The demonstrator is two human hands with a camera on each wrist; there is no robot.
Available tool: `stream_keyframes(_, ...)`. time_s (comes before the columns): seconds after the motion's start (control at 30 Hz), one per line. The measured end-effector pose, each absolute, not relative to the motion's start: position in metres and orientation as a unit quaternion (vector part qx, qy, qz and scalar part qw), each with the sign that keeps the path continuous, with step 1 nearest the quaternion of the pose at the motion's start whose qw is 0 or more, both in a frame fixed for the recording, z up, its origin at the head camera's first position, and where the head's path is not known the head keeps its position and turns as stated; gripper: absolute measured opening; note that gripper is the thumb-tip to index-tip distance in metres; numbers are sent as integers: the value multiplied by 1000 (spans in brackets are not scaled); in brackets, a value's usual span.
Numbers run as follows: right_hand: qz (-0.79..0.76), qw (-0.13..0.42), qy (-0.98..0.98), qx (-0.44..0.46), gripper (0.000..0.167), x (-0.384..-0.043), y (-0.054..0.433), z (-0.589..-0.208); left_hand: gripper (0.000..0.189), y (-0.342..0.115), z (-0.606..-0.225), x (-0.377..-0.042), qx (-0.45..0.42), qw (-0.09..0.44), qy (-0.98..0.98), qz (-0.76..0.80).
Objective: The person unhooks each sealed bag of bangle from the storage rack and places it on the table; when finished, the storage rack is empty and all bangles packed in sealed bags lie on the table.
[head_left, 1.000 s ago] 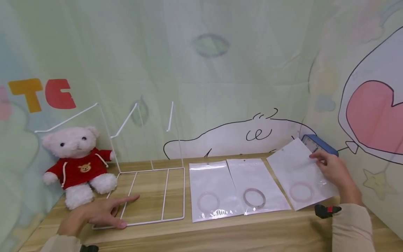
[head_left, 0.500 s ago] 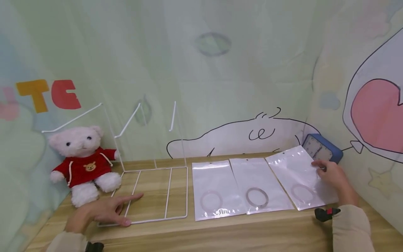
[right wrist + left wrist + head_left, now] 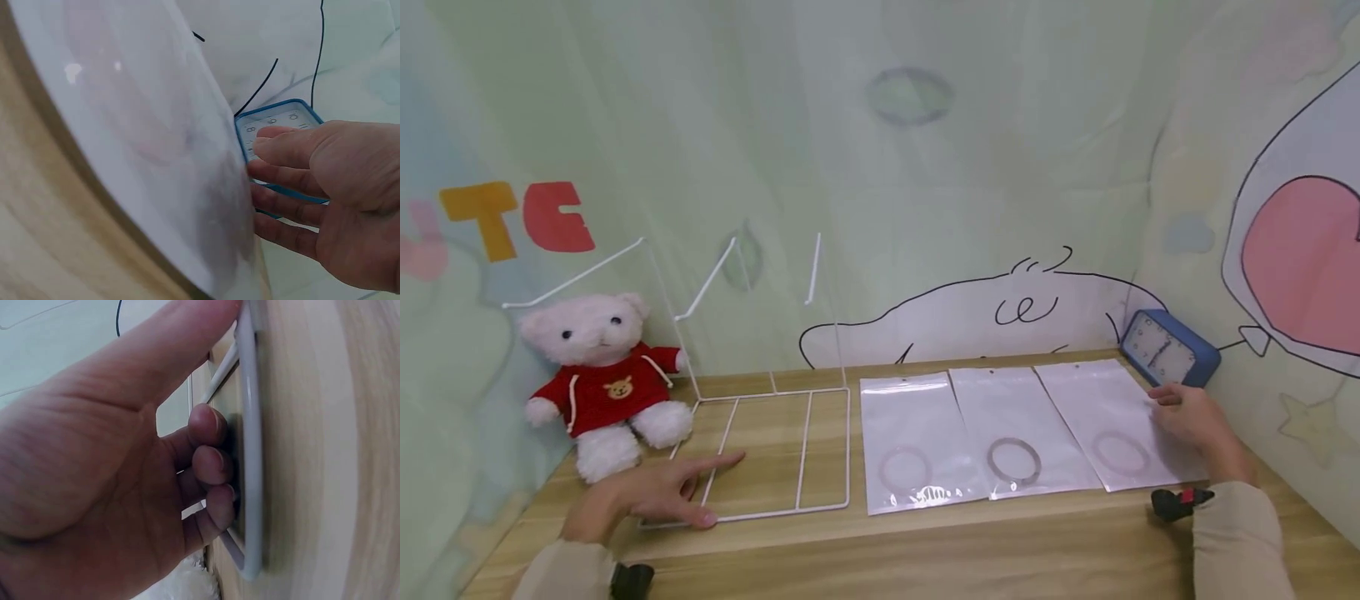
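My left hand (image 3: 658, 490) rests on a white wire rack (image 3: 847, 450), index finger stretched out and thumb on its front bar (image 3: 252, 456). The other fingers curl loosely. My right hand (image 3: 1198, 423) is at the right edge of the rightmost white zip bag (image 3: 1086, 400); in the right wrist view its fingertips meet the bag's edge, fingers fairly straight. A pale pink bangle (image 3: 1122, 452) shows in that bag. To its left lie the middle zip bag (image 3: 1007, 400) with a grey-brown bangle (image 3: 1013, 440) and the left zip bag (image 3: 906, 408) with a pale bangle (image 3: 883, 471).
A white teddy bear (image 3: 610, 387) in a red hoodie sits at the rack's left, against the cloth backdrop. Behind the right hand stands a blue clock (image 3: 1168, 346). Upright arms (image 3: 707, 279) of the rack rise behind its base. Wooden tabletop (image 3: 970, 550) runs along the front.
The rightmost bag came down from a tilted, raised position to lie flat beside the others. The right hand lowered with it, and its grip loosened. The left hand stayed on the rack.
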State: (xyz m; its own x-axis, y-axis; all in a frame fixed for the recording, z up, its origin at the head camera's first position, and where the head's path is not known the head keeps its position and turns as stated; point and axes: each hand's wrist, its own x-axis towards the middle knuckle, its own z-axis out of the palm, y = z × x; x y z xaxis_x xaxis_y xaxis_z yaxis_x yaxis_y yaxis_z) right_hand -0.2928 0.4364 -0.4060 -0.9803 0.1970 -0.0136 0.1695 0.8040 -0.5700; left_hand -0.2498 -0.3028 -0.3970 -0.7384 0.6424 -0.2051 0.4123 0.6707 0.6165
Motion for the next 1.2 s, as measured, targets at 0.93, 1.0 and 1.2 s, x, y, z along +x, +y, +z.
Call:
stream_keyframes(0.93,283,80,-955,40,37,-284,407,-353,85,-294,-388,-256,264,235,889,292)
stream_keyframes(1.0,285,86,-954,45,35,-282,402,-348,84,-295,-388,-255,272,234,885,295)
stream_keyframes(1.2,277,97,-953,72,36,-283,382,-334,81,-302,-392,-249,278,235,878,312)
